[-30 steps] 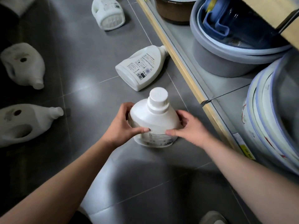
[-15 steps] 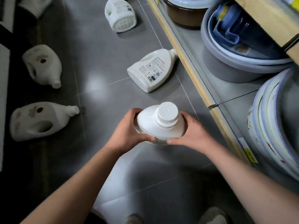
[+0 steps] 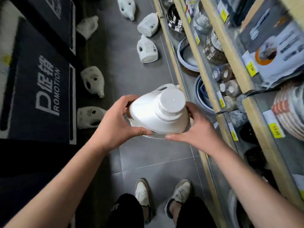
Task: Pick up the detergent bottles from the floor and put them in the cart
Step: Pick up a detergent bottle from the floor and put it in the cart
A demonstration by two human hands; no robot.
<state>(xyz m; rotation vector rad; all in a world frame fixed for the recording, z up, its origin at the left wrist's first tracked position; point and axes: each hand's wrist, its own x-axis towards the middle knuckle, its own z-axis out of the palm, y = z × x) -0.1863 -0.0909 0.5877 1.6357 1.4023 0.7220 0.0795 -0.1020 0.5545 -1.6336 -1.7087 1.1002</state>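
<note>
I hold a white detergent bottle (image 3: 158, 116) upright, cap toward me, high above the grey floor. My left hand (image 3: 117, 122) grips its left side and my right hand (image 3: 194, 127) its right side. Several more white bottles lie on the floor: one partly hidden behind the held bottle (image 3: 166, 87), two at the left (image 3: 93, 81) (image 3: 88, 117), and others farther up the aisle (image 3: 148, 50) (image 3: 148, 25) (image 3: 127, 7) (image 3: 87, 26). No cart is in view.
Wooden-edged shelves (image 3: 212, 89) with basins, bowls and yellow price tags run along the right. A dark display with "PROMOTION" lettering (image 3: 44, 84) stands on the left. My two shoes (image 3: 143, 193) (image 3: 179, 193) are on the floor tiles below.
The bottle has risen from near the floor to well above it, both hands still on it. The view has lifted, showing the whole aisle, upper shelves and my feet.
</note>
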